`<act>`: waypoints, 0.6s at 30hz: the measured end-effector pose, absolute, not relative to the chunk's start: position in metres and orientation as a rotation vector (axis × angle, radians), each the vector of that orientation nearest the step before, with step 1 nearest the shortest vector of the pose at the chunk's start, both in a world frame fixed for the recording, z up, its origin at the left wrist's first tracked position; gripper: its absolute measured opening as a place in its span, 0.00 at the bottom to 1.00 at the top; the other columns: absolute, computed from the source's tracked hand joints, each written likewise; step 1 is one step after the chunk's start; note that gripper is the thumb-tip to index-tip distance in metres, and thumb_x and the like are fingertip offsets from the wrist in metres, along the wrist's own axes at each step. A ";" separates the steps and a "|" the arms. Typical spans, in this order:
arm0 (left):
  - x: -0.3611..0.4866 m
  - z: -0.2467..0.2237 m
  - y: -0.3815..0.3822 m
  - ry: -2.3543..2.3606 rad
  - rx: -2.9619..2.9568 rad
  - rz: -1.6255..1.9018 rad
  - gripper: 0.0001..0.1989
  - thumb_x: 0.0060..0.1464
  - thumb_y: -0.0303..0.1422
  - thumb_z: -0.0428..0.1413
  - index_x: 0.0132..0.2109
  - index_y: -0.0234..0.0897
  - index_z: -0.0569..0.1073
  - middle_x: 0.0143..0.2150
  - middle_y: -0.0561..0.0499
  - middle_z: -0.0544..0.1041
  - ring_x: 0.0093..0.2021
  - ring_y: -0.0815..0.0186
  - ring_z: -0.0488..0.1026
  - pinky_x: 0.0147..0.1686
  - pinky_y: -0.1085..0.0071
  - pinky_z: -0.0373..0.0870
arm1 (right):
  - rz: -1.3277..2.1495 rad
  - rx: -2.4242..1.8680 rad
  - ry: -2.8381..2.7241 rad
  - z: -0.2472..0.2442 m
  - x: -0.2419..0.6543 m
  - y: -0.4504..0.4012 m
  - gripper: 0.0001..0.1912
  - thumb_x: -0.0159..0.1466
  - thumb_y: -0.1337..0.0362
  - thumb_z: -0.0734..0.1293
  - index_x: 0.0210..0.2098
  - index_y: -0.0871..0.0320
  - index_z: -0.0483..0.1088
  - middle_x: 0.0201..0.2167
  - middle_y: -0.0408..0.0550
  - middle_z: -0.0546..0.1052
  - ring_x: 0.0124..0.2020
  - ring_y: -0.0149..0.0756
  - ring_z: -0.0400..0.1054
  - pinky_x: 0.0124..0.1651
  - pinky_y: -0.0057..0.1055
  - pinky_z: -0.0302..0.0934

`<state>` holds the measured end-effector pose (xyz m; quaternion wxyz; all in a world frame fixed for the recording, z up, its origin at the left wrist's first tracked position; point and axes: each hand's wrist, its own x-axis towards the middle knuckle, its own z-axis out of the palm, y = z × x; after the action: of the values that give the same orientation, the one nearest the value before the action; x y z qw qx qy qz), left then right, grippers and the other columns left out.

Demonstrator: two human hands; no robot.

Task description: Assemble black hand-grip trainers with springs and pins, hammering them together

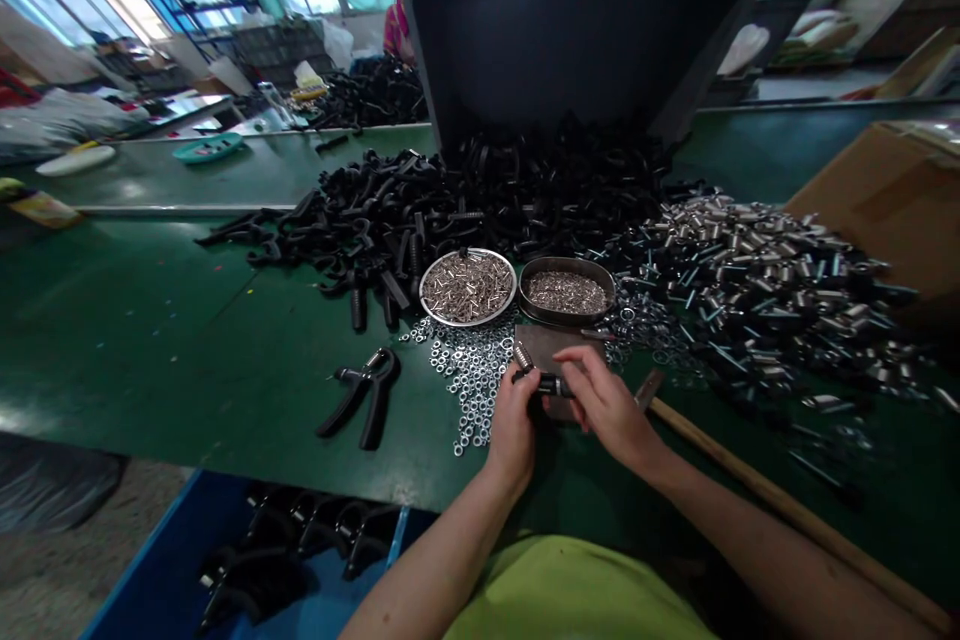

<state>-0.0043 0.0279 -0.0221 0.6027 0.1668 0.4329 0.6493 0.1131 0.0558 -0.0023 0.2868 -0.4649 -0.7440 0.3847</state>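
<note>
A black handle piece with a metal spring (pixel 523 356) is held in my left hand (pixel 514 417), its fingers closed round it. Close by on the right, my right hand (pixel 606 408) has bent fingers at the black part's right end; whether they grip it is unclear. Beneath both hands lies a dark metal block (pixel 559 345). Behind the block stand a round dish of small metal pins (pixel 468 288) and an oval tin of tiny metal parts (pixel 566 293). Metal nuts (pixel 469 380) are scattered left of my left hand. A black clamp (pixel 364 395) lies on the green table.
Black clamp parts (pixel 375 205) are heaped before a tipped grey bin (pixel 585 40). Metal sleeves and bolts (pixel 780 280) pile at right, near a cardboard box (pixel 885 210). A hammer (pixel 735 450) lies right. A blue crate (pixel 161 565) holds clamps. A person (pixel 397 5) is behind.
</note>
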 end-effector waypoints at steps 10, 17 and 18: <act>-0.006 -0.019 0.028 1.015 0.516 1.511 0.08 0.50 0.37 0.54 0.35 0.37 0.69 0.29 0.55 0.69 0.30 0.70 0.65 0.34 0.75 0.62 | 1.221 -1.282 -1.892 -0.001 0.116 0.056 0.17 0.66 0.52 0.53 0.46 0.55 0.63 0.20 0.41 0.72 0.19 0.35 0.66 0.24 0.31 0.61; -0.009 -0.017 0.029 1.041 0.587 1.489 0.07 0.51 0.36 0.53 0.35 0.37 0.69 0.29 0.55 0.69 0.29 0.70 0.64 0.33 0.75 0.61 | 1.168 -1.313 -1.921 0.006 0.118 0.056 0.15 0.66 0.55 0.54 0.44 0.54 0.64 0.18 0.41 0.70 0.20 0.35 0.67 0.24 0.30 0.60; -0.009 -0.017 0.029 1.041 0.598 1.484 0.07 0.52 0.36 0.53 0.35 0.37 0.69 0.30 0.54 0.69 0.30 0.69 0.64 0.33 0.75 0.61 | 1.200 -1.329 -1.901 0.007 0.118 0.056 0.15 0.65 0.54 0.56 0.44 0.54 0.64 0.18 0.40 0.70 0.20 0.35 0.66 0.23 0.29 0.59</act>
<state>-0.0090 0.0289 -0.0167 0.5780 0.2556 0.4451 0.6344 0.1183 0.0562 0.0069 0.2622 -0.4910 -0.7025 0.4434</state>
